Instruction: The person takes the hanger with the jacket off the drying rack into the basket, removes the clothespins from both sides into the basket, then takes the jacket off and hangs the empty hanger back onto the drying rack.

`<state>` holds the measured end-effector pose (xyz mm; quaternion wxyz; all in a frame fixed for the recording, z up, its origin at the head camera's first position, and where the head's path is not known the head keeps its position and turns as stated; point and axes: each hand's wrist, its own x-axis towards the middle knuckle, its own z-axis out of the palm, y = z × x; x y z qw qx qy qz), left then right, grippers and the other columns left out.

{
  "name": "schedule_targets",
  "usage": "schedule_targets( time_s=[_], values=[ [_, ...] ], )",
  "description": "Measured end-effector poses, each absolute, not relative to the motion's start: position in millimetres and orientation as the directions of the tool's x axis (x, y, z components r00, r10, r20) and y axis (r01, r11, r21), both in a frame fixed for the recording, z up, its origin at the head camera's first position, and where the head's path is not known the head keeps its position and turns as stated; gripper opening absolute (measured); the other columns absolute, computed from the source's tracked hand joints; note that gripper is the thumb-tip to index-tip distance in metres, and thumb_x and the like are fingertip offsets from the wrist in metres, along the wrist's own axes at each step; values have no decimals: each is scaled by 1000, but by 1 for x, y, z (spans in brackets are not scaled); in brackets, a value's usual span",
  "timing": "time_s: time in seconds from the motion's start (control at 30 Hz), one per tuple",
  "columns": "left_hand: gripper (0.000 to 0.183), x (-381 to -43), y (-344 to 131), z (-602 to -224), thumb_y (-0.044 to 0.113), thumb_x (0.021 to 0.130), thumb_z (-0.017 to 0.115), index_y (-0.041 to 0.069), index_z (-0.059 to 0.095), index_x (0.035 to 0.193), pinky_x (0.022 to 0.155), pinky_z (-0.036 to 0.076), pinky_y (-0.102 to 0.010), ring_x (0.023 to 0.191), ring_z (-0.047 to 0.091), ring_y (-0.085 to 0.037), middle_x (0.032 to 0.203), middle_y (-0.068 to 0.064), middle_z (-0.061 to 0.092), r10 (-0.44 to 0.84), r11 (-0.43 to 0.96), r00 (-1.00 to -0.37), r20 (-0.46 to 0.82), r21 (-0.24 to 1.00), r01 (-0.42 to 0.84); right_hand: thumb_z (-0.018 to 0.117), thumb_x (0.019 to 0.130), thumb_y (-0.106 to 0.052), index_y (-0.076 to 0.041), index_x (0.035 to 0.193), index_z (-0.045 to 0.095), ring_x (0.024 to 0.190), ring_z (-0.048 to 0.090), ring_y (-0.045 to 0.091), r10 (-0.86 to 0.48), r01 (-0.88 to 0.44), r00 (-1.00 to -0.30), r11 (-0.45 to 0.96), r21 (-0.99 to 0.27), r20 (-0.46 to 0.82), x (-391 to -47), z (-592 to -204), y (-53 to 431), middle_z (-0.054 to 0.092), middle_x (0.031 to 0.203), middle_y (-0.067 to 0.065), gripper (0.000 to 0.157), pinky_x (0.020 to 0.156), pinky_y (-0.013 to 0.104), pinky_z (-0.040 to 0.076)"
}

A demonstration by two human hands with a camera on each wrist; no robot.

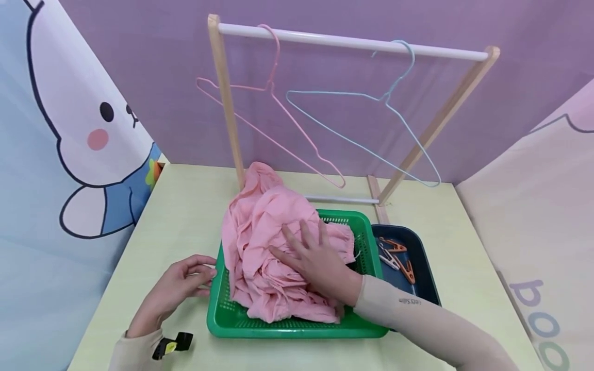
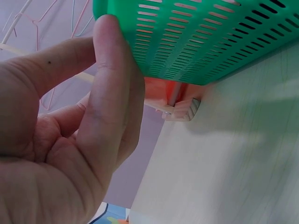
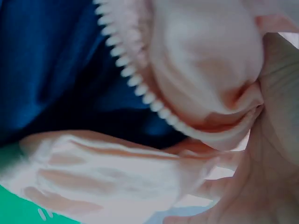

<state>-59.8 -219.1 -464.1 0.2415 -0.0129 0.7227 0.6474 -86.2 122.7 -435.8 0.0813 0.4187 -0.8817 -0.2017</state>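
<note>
A bunched pink jacket (image 1: 260,242) with a white-toothed zipper (image 3: 135,81) fills the green basket (image 1: 297,332) and spills over its far left side. On top of the cloth rests my right hand (image 1: 320,263), fingers spread. Dark blue fabric (image 3: 56,60) shows beside the zipper in the right wrist view. My left hand (image 1: 185,283) is at the basket's left rim, its fingers loosely bent. In the left wrist view, a fingertip (image 2: 106,28) touches the rim's outer edge without wrapping round it.
Behind the basket stands a wooden rack with a white rail (image 1: 325,38). A pink hanger (image 1: 297,121) and a blue hanger (image 1: 343,94) hang from it. Right of the basket, a dark tray (image 1: 429,273) holds several clothes pegs (image 1: 396,247). Fabric walls border the table (image 1: 185,206).
</note>
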Motion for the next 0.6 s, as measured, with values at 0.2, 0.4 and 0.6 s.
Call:
schedule_targets(
  time_s=[0.2,0.4,0.6],
  values=[
    [45,-59,-219,-465,17,100,65,-8,50,134,76,60,-43,91,69,-29,102,-17,64,288,163,-885,-365,930,-330,78,83,-50,-31,162,15,144,20,50,-704,-711,-700,672,207,-119,-79,-400,135,10,165,17,102,107,77,17],
    [46,-58,-220,-465,18,99,66,-8,51,134,76,60,-43,91,70,-29,103,-17,64,288,158,-887,-361,932,-327,75,74,-71,-22,162,11,145,21,45,-683,-681,-721,730,-65,-113,-110,-371,157,10,164,19,119,107,72,26],
    [46,-59,-220,-467,18,99,66,-8,51,133,77,60,-44,91,69,-28,102,-17,64,293,154,-888,-354,934,-322,60,99,-48,-13,159,26,143,25,45,-651,-564,-752,716,-411,-100,-163,-374,169,21,160,23,78,110,64,28]
  ],
)
